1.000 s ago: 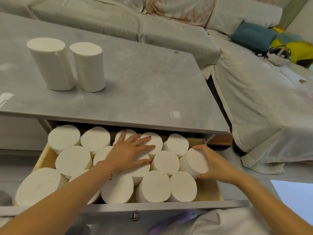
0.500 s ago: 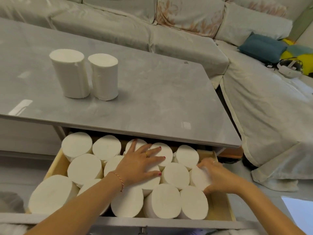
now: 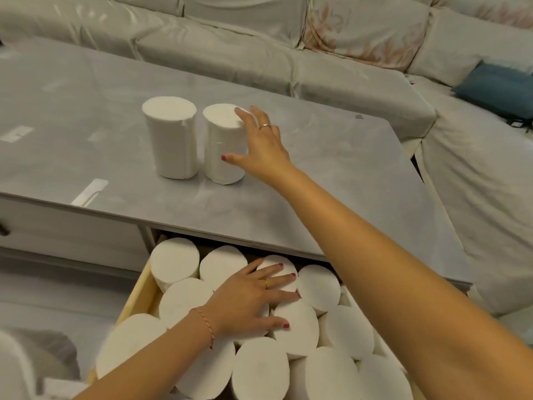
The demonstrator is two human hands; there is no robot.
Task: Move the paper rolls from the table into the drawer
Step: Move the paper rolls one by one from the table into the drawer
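Observation:
Two white paper rolls stand upright side by side on the grey table (image 3: pixel 331 180): the left roll (image 3: pixel 171 137) and the right roll (image 3: pixel 222 145). My right hand (image 3: pixel 259 142) reaches across the table, its fingers spread around the right roll's right side, thumb near the base, fingertips at the top rim. Below the table edge the wooden drawer (image 3: pixel 138 293) is pulled out and packed with several upright white rolls (image 3: pixel 302 327). My left hand (image 3: pixel 251 301) lies flat, fingers apart, on top of the rolls in the drawer.
A pale covered sofa (image 3: pixel 230 47) runs behind and to the right of the table, with a blue cushion (image 3: pixel 496 88) at the right. A closed drawer front (image 3: pixel 66 226) sits left of the pulled-out drawer. Part of another white roll (image 3: pixel 14 368) shows at the bottom left.
My right hand has let go of the roll it set into the drawer's right side and reached up to the right-hand roll on the table. My left hand stays on the drawer's rolls.

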